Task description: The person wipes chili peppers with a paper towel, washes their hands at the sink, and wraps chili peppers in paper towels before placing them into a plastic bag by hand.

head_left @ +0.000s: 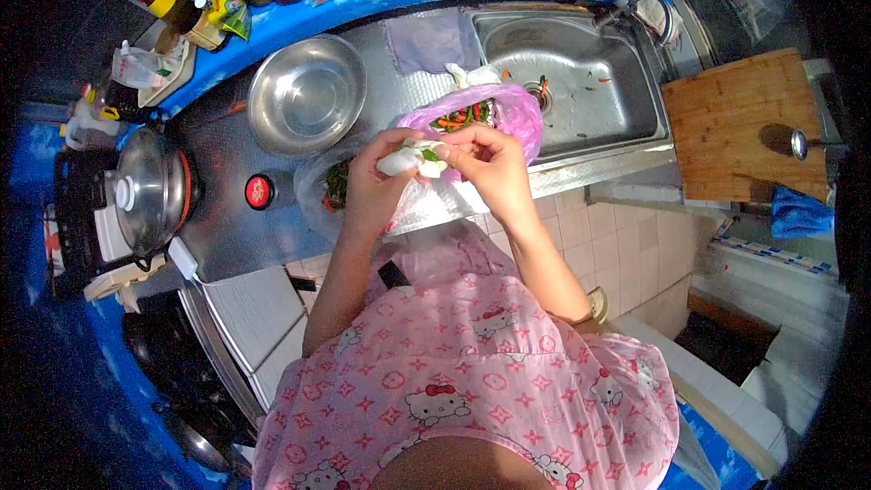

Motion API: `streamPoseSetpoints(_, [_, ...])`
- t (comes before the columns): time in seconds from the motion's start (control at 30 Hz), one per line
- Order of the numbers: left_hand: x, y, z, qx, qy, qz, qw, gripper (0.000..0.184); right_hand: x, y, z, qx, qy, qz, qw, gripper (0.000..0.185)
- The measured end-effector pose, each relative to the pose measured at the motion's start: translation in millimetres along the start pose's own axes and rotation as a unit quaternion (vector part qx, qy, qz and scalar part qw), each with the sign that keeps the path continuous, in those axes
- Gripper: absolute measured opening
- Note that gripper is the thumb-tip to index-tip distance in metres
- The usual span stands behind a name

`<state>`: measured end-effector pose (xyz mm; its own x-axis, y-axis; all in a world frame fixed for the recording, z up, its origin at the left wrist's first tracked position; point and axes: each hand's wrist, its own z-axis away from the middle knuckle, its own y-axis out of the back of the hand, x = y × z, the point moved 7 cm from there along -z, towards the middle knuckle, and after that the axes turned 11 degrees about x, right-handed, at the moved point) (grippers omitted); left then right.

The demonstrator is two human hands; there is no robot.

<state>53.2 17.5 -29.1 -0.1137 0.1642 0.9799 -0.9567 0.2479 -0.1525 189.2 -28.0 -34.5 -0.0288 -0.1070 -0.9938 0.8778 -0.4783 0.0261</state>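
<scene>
My left hand (pixel 374 176) is closed round a crumpled white tissue (pixel 399 161) in front of my body. Something small and green (pixel 429 154) shows at the tissue's edge, between both hands. The fingertips of my right hand (pixel 485 163) pinch at that edge. Just beyond my hands, a pink plastic bag (pixel 522 113) lies open with red and green chili peppers (pixel 464 116) inside. Beside my left hand is a clear plastic bag (pixel 313 183) holding more green and red pieces (pixel 337 186).
A steel bowl (pixel 307 95) stands at the back left, near a red-lidded jar (pixel 259 191) and a lidded pan (pixel 150 191). The sink (pixel 581 63), holding a few scraps, is at the back right, with a wooden board (pixel 744 127) beyond it. A grey cloth (pixel 431 41) lies behind.
</scene>
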Motion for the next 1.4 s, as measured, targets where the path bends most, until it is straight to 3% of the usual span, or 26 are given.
streamPoseSetpoints(0.07, [1.8, 1.8, 0.2, 0.010, -0.016, -0.033, 0.999, 0.029, -14.1, 3.8, 3.0, 0.052, 0.128, 0.165, 0.977, 0.007])
streamPoseSetpoints(0.17, [-1.3, 4.4, -2.8, -0.008, -0.025, -0.081, 0.996, 0.028, -36.0, 0.4, 8.2, 0.049, 0.219, 0.190, 0.956, 0.004])
streamPoseSetpoints(0.27, [-6.8, 11.4, -5.0, 0.003, -0.005, -0.070, 0.998, 0.030, -40.5, -2.5, 6.4, 0.007, 0.256, 0.195, 0.947, 0.006])
streamPoseSetpoints(0.37, [-6.1, 15.7, -7.9, -0.008, -0.011, -0.133, 0.991, 0.032, -32.6, 8.0, -2.3, 0.004, 0.198, 0.423, 0.884, 0.011])
streamPoseSetpoints(0.47, [-0.4, 7.5, -7.0, -0.075, 0.027, -0.135, 0.988, 0.032, -60.6, 6.4, 0.0, -0.003, 0.261, 0.306, 0.915, 0.019])
streamPoseSetpoints(0.5, [-7.7, 9.7, -7.4, -0.095, 0.053, -0.138, 0.984, 0.034, -65.0, -1.8, 3.1, -0.049, 0.236, 0.231, 0.943, 0.024])
streamPoseSetpoints(0.57, [-24.9, 14.2, -10.1, -0.137, 0.104, -0.143, 0.975, 0.037, -59.1, -17.9, 3.9, -0.142, 0.214, 0.199, 0.946, 0.026])
streamPoseSetpoints(0.63, [-9.9, 8.7, -11.5, -0.108, 0.076, -0.052, 0.990, 0.040, -52.2, -24.3, 2.1, -0.189, 0.199, 0.191, 0.942, 0.024])
streamPoseSetpoints(0.73, [-10.9, 13.8, -14.5, -0.085, 0.085, -0.012, 0.993, 0.040, -41.8, -23.8, -1.8, -0.190, 0.117, 0.145, 0.964, 0.018])
streamPoseSetpoints(0.83, [-11.5, 14.5, -14.0, -0.077, 0.126, -0.010, 0.989, 0.032, -57.7, -26.7, 2.3, -0.172, 0.182, 0.144, 0.957, 0.014])
streamPoseSetpoints(1.03, [-19.9, 15.2, -8.2, -0.096, 0.148, 0.019, 0.984, 0.020, -33.1, -12.5, -13.6, -0.112, 0.082, 0.053, 0.989, 0.013])
streamPoseSetpoints(1.27, [-33.8, 10.0, -4.4, -0.220, 0.162, -0.043, 0.961, 0.017, -27.1, -17.1, -15.4, -0.075, 0.101, 0.113, 0.986, 0.012])
streamPoseSetpoints(1.37, [-38.1, 14.2, 2.5, -0.189, 0.265, -0.067, 0.943, 0.019, -26.8, -12.8, -17.1, -0.035, 0.108, 0.058, 0.992, 0.011])
streamPoseSetpoints(1.4, [-32.5, 13.0, -0.2, -0.176, 0.220, -0.064, 0.957, 0.020, -26.4, -10.0, -18.7, -0.022, 0.101, 0.039, 0.994, 0.011])
